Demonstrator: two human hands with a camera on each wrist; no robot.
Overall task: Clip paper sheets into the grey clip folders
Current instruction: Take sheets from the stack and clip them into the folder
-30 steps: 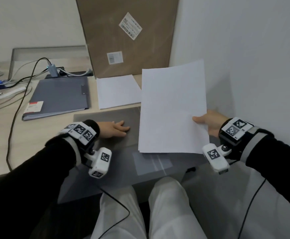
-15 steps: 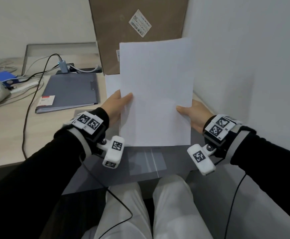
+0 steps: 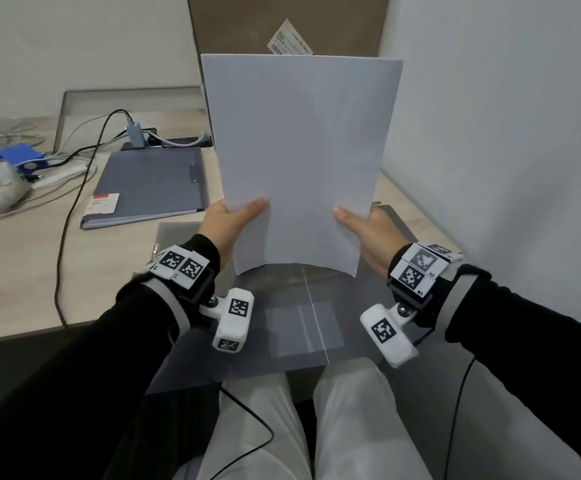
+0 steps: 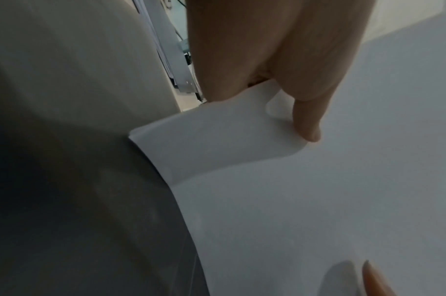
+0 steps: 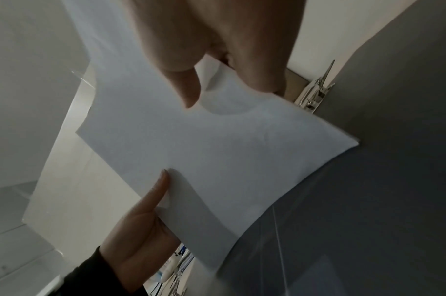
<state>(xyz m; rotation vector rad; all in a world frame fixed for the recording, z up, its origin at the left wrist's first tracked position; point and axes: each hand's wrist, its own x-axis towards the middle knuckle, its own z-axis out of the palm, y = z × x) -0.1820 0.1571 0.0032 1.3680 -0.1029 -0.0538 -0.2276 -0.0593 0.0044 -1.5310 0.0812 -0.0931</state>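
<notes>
Both hands hold the paper sheets upright over the open grey clip folder that lies at the desk's near edge, against the right wall. The left hand pinches the stack's lower left edge, thumb on the near face and fingers behind; the right hand does the same on the lower right edge. The stack bows a little between them, and its bottom edge hangs just above the folder's inner face — apart from it, as far as the head view tells.

The folder's metal clip sits at the far right of the open folder, beyond the right hand; whether its lever is raised is hard to tell from the right wrist view. No sheet is under it yet.

A second grey folder lies closed toward the desk's left side, with a paper edge showing along its near side, so it is probably already filled.

So the task looks partway along: this stack is gathered and likely being squared, and laying it down, seating it at the clip and clamping are left.
</notes>
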